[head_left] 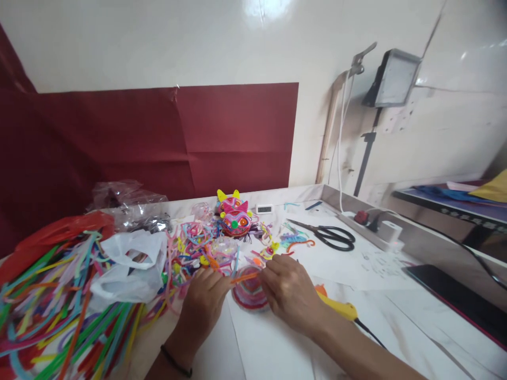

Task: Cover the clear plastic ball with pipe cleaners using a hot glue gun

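Note:
An orange pipe cleaner is stretched between my two hands above the table. My left hand is closed on its left end, and my right hand is closed round the other end, with the fingertips partly hidden. Just beneath lies a round coiled disc in red, pink and grey-blue rings, partly covered by my right hand. Beyond the hands sit colourful mask-like animal heads with yellow ears. A small yellow-and-pink figure lies just past my right hand.
Black-handled scissors lie back right. A yellow corded tool is beside my right forearm. A dark phone-like slab and power strip line the right side. Bundled pipe cleaners, a white plastic bag and tangled scraps fill the left.

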`<state>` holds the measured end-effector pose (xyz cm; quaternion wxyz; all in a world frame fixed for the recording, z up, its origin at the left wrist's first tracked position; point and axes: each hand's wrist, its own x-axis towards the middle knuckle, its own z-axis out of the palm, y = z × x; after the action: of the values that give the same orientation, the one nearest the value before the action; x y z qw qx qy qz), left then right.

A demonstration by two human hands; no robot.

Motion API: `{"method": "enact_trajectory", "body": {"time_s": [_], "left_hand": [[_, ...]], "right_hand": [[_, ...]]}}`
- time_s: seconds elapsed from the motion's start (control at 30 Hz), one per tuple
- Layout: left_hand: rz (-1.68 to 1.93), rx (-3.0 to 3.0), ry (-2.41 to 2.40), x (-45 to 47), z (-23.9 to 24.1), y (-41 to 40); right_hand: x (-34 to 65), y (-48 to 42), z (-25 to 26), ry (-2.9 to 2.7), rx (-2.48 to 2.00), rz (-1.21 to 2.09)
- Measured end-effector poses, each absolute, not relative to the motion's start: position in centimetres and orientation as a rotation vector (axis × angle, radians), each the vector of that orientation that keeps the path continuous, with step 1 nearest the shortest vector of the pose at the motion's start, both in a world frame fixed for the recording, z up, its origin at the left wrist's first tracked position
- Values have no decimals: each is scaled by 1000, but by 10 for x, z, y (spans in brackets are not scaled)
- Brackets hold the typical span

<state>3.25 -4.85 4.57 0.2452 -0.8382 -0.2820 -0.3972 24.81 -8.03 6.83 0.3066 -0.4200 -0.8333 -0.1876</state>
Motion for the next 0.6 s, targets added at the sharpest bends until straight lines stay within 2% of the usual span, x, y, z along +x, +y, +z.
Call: {"method": "enact_trajectory", "body": {"time_s": [0.17,0.37,0.6], "left_hand": [[-1056,-2261,-773,36,46,-50],[-1035,-2261,-755,38,47,-51],[-1065,-2254,-752,36,47,-50]], "right_hand": [[241,-82,69,-2166,-1157,-525],[233,-77,71,-2287,-940,-567],[242,-75,66,-2184,-997,-606]]}}
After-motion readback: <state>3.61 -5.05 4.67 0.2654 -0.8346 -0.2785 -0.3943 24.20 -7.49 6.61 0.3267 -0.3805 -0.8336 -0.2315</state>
